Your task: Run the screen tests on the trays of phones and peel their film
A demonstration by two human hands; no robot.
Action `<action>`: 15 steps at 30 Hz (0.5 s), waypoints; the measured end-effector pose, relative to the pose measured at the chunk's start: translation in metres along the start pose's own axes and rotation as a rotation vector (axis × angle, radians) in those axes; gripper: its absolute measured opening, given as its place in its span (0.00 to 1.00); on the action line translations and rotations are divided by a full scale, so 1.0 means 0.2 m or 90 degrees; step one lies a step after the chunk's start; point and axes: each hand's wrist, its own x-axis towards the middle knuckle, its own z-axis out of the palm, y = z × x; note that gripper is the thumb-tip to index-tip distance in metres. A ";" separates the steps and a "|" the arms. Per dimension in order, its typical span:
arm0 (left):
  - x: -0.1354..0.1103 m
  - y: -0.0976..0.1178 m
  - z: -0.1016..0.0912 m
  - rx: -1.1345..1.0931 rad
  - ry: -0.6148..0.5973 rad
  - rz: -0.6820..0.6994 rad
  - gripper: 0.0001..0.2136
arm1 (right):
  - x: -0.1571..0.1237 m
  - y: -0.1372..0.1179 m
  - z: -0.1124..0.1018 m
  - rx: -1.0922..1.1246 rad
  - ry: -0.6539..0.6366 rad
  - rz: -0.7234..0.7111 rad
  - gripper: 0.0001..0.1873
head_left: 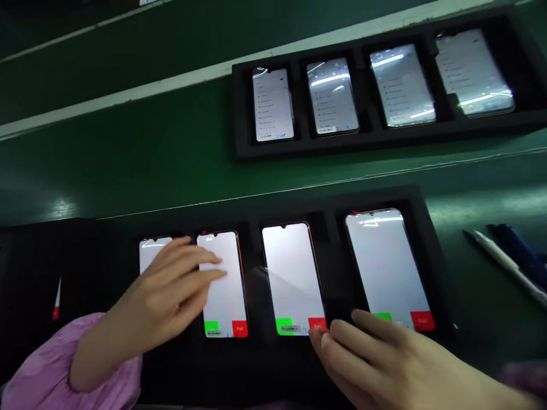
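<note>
Several lit phones lie face up in a black foam tray. My left hand hovers with spread fingers between the partly covered leftmost phone and the second phone, fingertips over the second one's white screen. My right hand, fingers loosely bent and apart, holds nothing. Its fingertips are at the lower right corner of the third phone, by a red box; whether they touch the glass I cannot tell. The rightmost phone shows a red "Fail" box and a green box partly behind my right hand.
Beyond, a second black tray holds several phones with list screens, such as the leftmost one there. A white pen and a dark blue pen lie at right on the green bench.
</note>
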 end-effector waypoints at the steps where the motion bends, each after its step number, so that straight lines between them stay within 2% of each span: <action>1: 0.00 -0.03 0.01 0.063 0.024 -0.053 0.15 | 0.03 0.04 0.00 0.016 -0.005 0.002 0.15; 3: 0.01 -0.08 0.03 0.178 0.036 -0.160 0.14 | 0.11 0.15 -0.02 0.058 0.015 0.023 0.13; 5: 0.02 -0.12 0.05 0.229 0.031 -0.215 0.16 | 0.18 0.27 -0.03 0.115 0.076 0.096 0.10; 8: 0.05 -0.14 0.07 0.229 0.059 -0.207 0.15 | 0.28 0.41 -0.05 0.191 0.178 0.280 0.03; 10: 0.05 -0.15 0.08 0.228 0.078 -0.200 0.12 | 0.31 0.46 -0.07 0.245 0.228 0.394 0.05; 12: 0.06 -0.15 0.08 0.222 0.088 -0.190 0.10 | 0.32 0.47 -0.08 0.316 0.272 0.449 0.09; 15: 0.07 -0.17 0.07 0.214 0.115 -0.167 0.08 | 0.30 0.44 -0.08 0.370 0.301 0.451 0.12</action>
